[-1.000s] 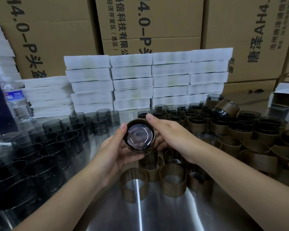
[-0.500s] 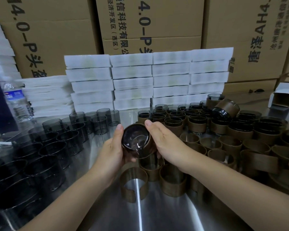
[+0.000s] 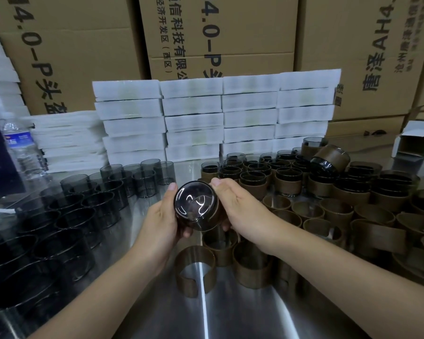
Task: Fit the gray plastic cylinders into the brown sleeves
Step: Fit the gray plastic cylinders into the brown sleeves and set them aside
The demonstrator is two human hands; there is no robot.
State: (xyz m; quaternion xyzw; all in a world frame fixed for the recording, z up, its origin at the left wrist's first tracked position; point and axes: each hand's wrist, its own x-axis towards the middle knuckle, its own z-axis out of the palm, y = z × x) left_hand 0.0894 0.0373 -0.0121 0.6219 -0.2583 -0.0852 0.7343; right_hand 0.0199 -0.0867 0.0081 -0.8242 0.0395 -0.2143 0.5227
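Frame centre: left hand point(image 3: 162, 217) and right hand point(image 3: 240, 206) grip one gray cylinder point(image 3: 195, 204); its brown sleeve point(image 3: 216, 215) mostly hidden behind fingers.

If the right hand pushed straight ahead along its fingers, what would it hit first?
Probably the front-left sleeved cylinder of the finished group, just beyond the right hand, which grips the held cylinder. Depth is unclear; it might slip past into the bare table strip.
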